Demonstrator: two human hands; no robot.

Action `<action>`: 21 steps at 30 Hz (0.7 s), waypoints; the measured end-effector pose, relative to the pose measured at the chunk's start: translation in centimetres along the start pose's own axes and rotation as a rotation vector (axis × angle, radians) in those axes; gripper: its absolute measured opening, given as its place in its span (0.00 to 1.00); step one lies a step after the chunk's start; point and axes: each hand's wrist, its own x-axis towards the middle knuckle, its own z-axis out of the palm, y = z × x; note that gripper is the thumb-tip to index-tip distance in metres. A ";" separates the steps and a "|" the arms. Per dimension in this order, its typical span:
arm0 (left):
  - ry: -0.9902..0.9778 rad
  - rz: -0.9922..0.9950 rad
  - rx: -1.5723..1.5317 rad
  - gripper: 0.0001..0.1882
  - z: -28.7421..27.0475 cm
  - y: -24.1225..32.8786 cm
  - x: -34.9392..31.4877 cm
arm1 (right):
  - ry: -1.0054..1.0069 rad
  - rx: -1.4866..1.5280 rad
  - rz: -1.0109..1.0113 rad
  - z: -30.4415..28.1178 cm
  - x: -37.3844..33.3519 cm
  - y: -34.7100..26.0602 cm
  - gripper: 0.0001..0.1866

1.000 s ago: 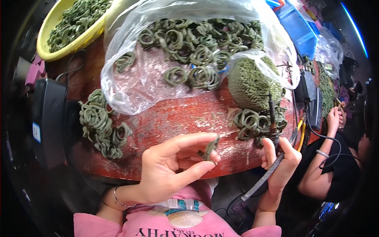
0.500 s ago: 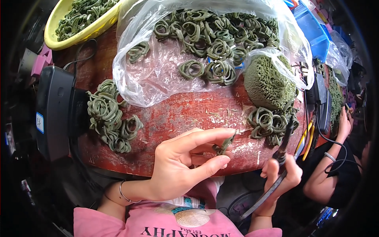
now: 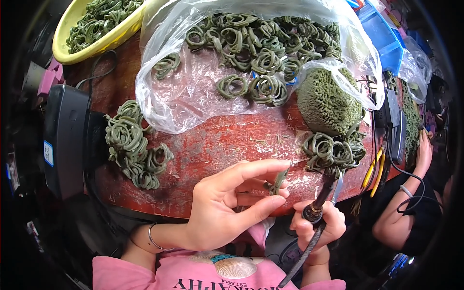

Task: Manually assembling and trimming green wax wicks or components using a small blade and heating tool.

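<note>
My left hand (image 3: 220,203) pinches a small dark-green piece (image 3: 278,182) between thumb and fingertips, above the table's near edge. It looks like one of the green rings seen edge-on. Just to its right, my right hand (image 3: 319,224) is closed round a dark, corded pen-like tool (image 3: 314,210) resembling a soldering iron, its tip pointing up and away. A thin metal blade (image 3: 338,187) also sticks out beyond this fist; its other end is hidden. Clusters of green rings (image 3: 333,150) lie beyond the right hand, beside a porous green lump (image 3: 326,104) partly covered by clear plastic.
A clear plastic bag (image 3: 166,113) full of green rings spreads across the red, worn table (image 3: 232,140). More rings (image 3: 128,140) lie left, beside a black box (image 3: 67,137). A yellow basket (image 3: 65,53), blue tray (image 3: 386,41) and yellow-handled tool (image 3: 372,171) surround these. Another person's arm (image 3: 406,193) is at right.
My right hand has moved left and slightly down, bringing the corded tool closer to my left hand. The pinched green piece has turned a little and stands more upright.
</note>
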 end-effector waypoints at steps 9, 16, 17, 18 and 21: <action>0.043 0.013 -0.030 0.16 0.4 1.1 -0.7 | 0.072 0.027 -0.226 2.4 1.9 -2.5 0.18; 0.034 0.146 0.220 0.14 -0.8 1.2 -0.7 | -0.020 0.094 -0.185 1.3 2.4 -3.1 0.12; 0.001 0.192 0.283 0.12 -1.0 1.3 -0.5 | -0.018 0.093 -0.185 1.1 2.4 -3.2 0.12; -0.033 0.237 0.346 0.13 -1.2 1.5 -0.3 | -0.044 0.178 -0.123 0.9 2.4 -3.3 0.12; -0.222 0.139 0.285 0.14 -1.5 2.4 0.1 | -0.083 0.253 -0.126 -0.1 2.6 -3.5 0.11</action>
